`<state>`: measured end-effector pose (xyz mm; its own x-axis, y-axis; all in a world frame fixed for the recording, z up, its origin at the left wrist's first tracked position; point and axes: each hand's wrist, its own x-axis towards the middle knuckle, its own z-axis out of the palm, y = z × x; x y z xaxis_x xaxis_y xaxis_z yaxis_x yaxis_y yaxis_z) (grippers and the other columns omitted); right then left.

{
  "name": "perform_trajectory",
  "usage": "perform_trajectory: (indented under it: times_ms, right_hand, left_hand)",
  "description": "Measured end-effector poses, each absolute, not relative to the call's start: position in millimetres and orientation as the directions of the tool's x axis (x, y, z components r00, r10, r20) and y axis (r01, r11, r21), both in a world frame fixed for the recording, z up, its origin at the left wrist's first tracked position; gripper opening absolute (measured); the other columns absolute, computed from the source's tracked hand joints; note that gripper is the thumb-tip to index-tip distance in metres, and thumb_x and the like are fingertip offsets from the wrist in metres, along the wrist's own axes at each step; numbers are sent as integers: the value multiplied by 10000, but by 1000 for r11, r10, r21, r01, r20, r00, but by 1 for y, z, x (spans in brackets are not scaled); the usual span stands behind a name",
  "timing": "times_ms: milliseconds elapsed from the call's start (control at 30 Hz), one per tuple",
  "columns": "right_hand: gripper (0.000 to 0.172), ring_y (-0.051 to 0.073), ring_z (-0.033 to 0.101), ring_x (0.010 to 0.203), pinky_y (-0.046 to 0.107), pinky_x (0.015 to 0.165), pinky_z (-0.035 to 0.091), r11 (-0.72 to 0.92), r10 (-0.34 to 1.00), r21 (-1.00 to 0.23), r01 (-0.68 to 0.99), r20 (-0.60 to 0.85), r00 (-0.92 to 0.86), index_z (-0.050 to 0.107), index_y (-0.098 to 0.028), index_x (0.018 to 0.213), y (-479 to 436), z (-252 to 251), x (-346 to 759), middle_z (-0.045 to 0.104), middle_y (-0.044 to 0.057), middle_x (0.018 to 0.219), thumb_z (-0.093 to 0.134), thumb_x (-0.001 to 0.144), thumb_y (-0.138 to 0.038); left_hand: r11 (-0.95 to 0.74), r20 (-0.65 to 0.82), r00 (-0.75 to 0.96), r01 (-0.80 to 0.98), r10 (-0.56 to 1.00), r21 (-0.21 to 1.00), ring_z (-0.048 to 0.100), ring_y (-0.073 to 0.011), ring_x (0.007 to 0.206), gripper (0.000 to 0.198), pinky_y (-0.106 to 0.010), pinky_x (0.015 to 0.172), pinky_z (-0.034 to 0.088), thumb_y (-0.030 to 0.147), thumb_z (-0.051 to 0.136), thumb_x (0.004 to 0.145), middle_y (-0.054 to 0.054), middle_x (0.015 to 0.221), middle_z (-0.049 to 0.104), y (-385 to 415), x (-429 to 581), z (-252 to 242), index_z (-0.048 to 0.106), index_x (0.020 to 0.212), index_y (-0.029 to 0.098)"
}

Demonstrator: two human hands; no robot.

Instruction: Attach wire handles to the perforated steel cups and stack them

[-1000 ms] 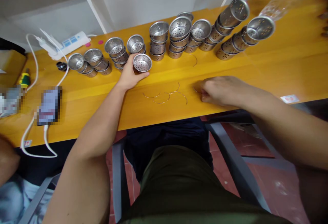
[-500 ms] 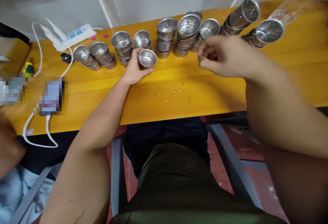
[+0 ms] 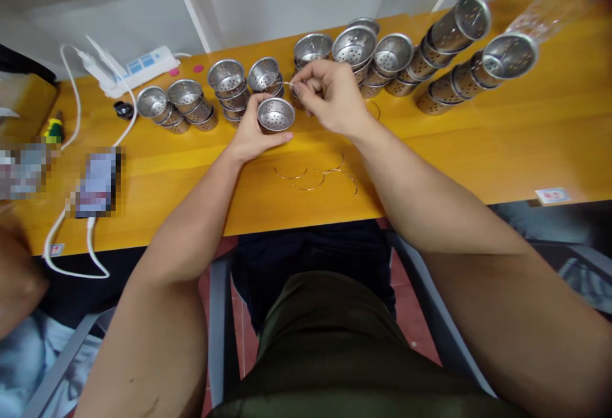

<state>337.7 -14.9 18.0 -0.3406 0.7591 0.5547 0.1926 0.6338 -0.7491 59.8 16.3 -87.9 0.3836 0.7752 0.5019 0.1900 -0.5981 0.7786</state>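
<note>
My left hand (image 3: 248, 134) is wrapped round a small perforated steel cup (image 3: 276, 114) standing on the yellow table (image 3: 478, 144). My right hand (image 3: 329, 96) hovers just right of that cup, fingers pinched on a thin curved wire handle (image 3: 287, 84) above the cup's rim. Several more loose wire handles (image 3: 315, 176) lie on the table in front of me, and one more wire handle (image 3: 375, 110) rests right of my right hand.
Stacks of the same steel cups (image 3: 354, 48) line the back of the table, two long stacks (image 3: 449, 26) lying tilted at the right. A power strip (image 3: 138, 69), white cable (image 3: 71, 233) and a phone (image 3: 95, 182) sit left. Another person's arm (image 3: 14, 278) shows at far left.
My right hand rose from the table at the right with a wire handle and swung left to the cup that my left hand holds. The left hand stayed on the cup.
</note>
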Motion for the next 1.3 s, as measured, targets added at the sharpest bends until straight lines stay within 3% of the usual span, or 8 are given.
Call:
perform_trajectory:
  times_ms: [233, 400, 667, 967, 1300]
  right_hand:
    - [441, 299, 764, 894, 489, 968, 738, 629, 776, -663, 406, 506, -377, 892, -288, 1328, -27, 9, 338, 789, 60, 928, 726, 1301, -695]
    - [368, 415, 897, 1198, 592, 1232, 711, 613, 788, -549, 568, 470, -396, 905, -268, 1439, -35, 17, 336, 938, 171, 1243, 709, 1317, -555]
    - [318, 483, 895, 1313, 640, 1197, 704, 514, 852, -451, 729, 364, -376, 887, -247, 1392, -37, 20, 341, 946, 225, 1404, 613, 1311, -386]
    - [264, 428, 902, 1220, 583, 1196, 707, 500, 861, -525, 689, 389, -329, 878, -250, 1387, -42, 24, 333, 947, 179, 1230, 658, 1266, -332]
    - [257, 442, 901, 1258, 603, 1223, 717, 533, 841, -546, 647, 425, -334, 904, -256, 1354, -35, 14, 332, 935, 172, 1139, 681, 1235, -304]
  left_hand:
    - [-633, 538, 368, 217, 758, 743, 858, -386, 1490, 1184, -585, 1306, 738, 970, 1126, 820, -144, 1607, 788, 11, 60, -81, 557, 1638, 331]
    - [-633, 534, 376, 217, 757, 744, 845, -408, 1546, 1174, -618, 1354, 726, 1012, 1097, 827, -154, 1601, 814, 10, 62, -79, 612, 1637, 314]
    - [-614, 516, 379, 212, 768, 760, 846, -441, 1595, 1226, -681, 1384, 716, 1088, 1019, 851, -191, 1707, 789, 19, 61, -85, 629, 1709, 303]
    - [-617, 514, 398, 196, 760, 762, 846, -452, 1596, 1274, -716, 1395, 708, 1101, 1021, 827, -211, 1743, 778, 20, 63, -87, 611, 1723, 293]
    - [-584, 480, 386, 219, 788, 782, 837, -438, 1592, 1300, -682, 1412, 692, 1127, 1013, 801, -200, 1726, 781, 13, 65, -80, 604, 1714, 298]
